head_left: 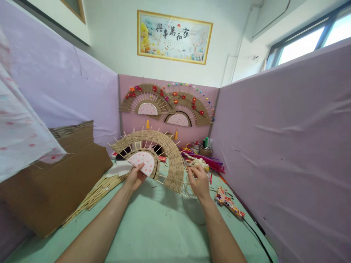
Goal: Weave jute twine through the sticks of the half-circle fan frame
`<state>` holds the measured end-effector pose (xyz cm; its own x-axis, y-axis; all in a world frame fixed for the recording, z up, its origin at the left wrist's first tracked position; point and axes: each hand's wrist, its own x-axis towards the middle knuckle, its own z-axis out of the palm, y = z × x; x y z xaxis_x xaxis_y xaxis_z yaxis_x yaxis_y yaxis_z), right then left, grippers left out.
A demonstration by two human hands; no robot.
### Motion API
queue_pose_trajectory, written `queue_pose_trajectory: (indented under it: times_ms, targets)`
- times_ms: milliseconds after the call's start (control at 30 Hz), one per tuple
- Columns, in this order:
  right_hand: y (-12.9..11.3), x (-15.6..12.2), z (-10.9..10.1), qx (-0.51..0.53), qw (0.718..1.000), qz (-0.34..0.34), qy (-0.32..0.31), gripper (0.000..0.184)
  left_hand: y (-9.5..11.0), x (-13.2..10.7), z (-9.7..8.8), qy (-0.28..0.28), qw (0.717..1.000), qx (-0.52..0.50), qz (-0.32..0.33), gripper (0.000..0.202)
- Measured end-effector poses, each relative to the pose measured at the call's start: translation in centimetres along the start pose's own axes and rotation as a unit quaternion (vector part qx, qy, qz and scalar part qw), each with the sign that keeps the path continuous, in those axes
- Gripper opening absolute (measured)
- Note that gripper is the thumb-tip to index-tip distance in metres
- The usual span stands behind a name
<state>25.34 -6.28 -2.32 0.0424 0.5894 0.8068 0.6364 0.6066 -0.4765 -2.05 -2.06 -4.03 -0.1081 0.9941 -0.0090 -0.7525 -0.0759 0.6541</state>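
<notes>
Two bare forearms [95, 223] reach in from the bottom edge toward a fan [175, 164] held above a green counter [161, 230]. The left hand [135, 178] grips its pink-dotted half-round centre, thumb on the front, probably because this leaves the woven band and stick tips uncovered. The right hand [199, 184], just beside the fan's right end, has thumb and fingertips pressed together; whether they pinch a strand is too small to tell. Loose twine [189, 190] loops just beside it. Thin sticks [94, 193] lie bunched at left, beside brown cardboard [68, 171]. At right rests a flower-patterned glue gun [229, 204], seemingly placed for the right hand to reach. Farther back lie bright pipe cleaners [216, 164]; beyond, two flowered fans [149, 89] hang on a pink partition [131, 122], facing the person, perhaps for easy viewing.
</notes>
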Motion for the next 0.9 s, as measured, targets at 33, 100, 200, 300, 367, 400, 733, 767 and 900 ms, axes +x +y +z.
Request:
queue_pose_trajectory:
  times_ms: [33, 100, 200, 300, 367, 400, 733, 767, 900]
  targets:
    - [0.1, 0.0, 0.1, -0.006, 1.000, -0.007, 0.004, 0.021, 0.0, 0.0, 0.0, 0.001, 1.000, 0.003, 0.002, 0.022]
    - [0.2, -0.1, 0.2, -0.015, 1.000, -0.015, 0.015, 0.020, -0.1, 0.0, -0.1, 0.004, 1.000, 0.009, 0.004, 0.018]
    - [0.2, -0.2, 0.4, -0.018, 1.000, -0.015, 0.013, 0.021, -0.1, -0.1, 0.0, 0.001, 1.000, 0.015, 0.007, 0.017]
    - [-0.1, -0.2, 0.3, 0.000, 1.000, -0.015, -0.002, 0.022, -0.1, -0.2, 0.2, -0.001, 1.000, 0.014, 0.011, 0.018]
    - [-0.3, -0.3, 0.2, 0.015, 1.000, -0.017, -0.003, 0.023, -0.1, -0.3, 0.4, 0.005, 1.000, 0.010, 0.010, 0.020]
    - [-0.5, -0.2, 0.1, 0.020, 1.000, -0.017, -0.001, 0.023, -0.1, -0.3, 0.4, 0.006, 1.000, 0.007, 0.009, 0.022]
    - [-0.6, 0.0, -0.7, 0.133, 0.991, 0.027, 0.019, 0.031, 0.4, -0.5, 1.0, 0.007, 0.999, -0.051, -0.003, 0.031]
    - [-0.5, 0.0, -0.8, 0.144, 0.989, 0.031, 0.017, 0.032, 0.5, -0.4, 0.9, 0.008, 0.998, -0.061, -0.004, 0.030]
    - [-0.5, 0.0, -0.6, 0.172, 0.984, 0.034, 0.008, 0.036, 0.7, -0.2, 0.8, 0.015, 0.996, -0.091, -0.008, 0.026]
